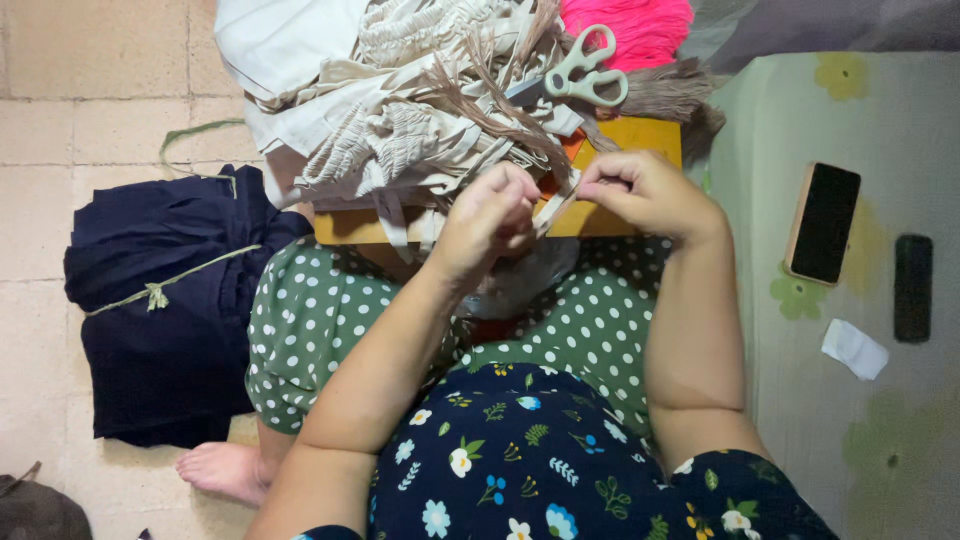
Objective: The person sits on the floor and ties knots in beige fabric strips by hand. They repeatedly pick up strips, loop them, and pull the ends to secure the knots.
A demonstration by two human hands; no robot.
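Both hands pinch a thin cream strip (556,205) of cloth over the wooden board (345,227) (it rests on the lap): left hand (487,222) closed on one end, right hand (650,190) on the other. Scissors (580,70) lie on the cloth pile (400,110) beyond.

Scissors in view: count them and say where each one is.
1. The scissors lie on the heap of beige fabric, beside pink yarn, beyond both hands. More may be hidden under the fabric.

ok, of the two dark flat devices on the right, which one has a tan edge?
The larger black phone, nearer the right hand; the small black slab beyond it is plain black all over.
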